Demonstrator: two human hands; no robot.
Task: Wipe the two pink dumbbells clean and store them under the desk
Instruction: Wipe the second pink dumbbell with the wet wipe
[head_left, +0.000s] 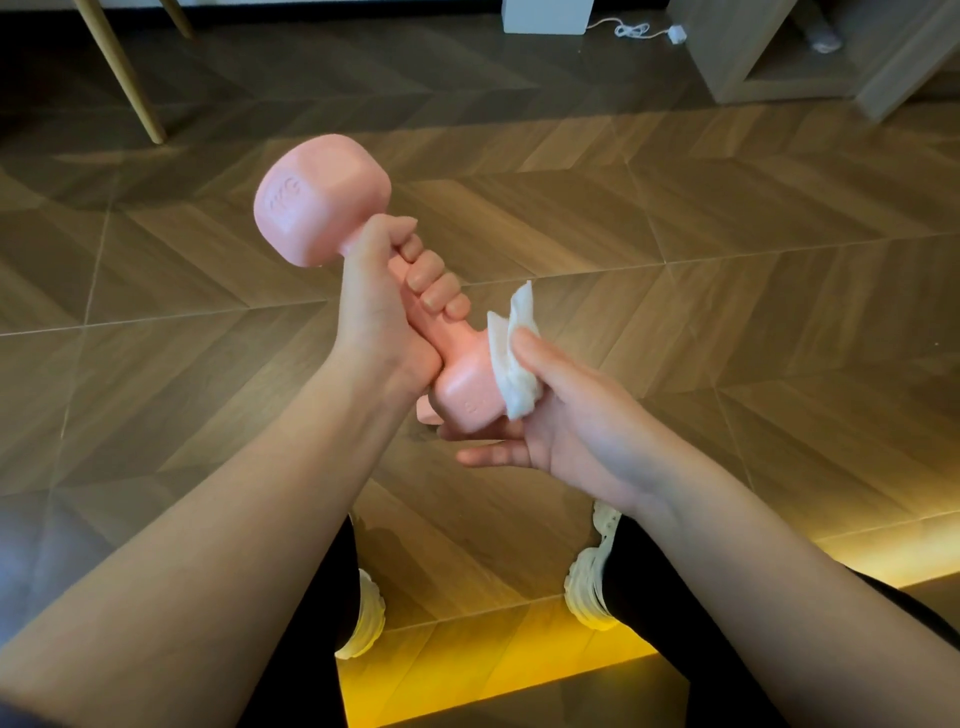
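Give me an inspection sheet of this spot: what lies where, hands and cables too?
Surface: wood floor, herringbone pattern.
Job's things: one pink dumbbell held in the air; white tissue against its lower end; second dumbbell not plainly seen.
Clutter: white box.
Hands: left hand grips the handle; right hand holds the tissue.
Cables: white cable on the floor.
Surroundings: wooden legs, wooden shelf, white shoes.

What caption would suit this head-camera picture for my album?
Left hand grips a pink dumbbell by its handle while the right hand presses a white tissue against its lower head.
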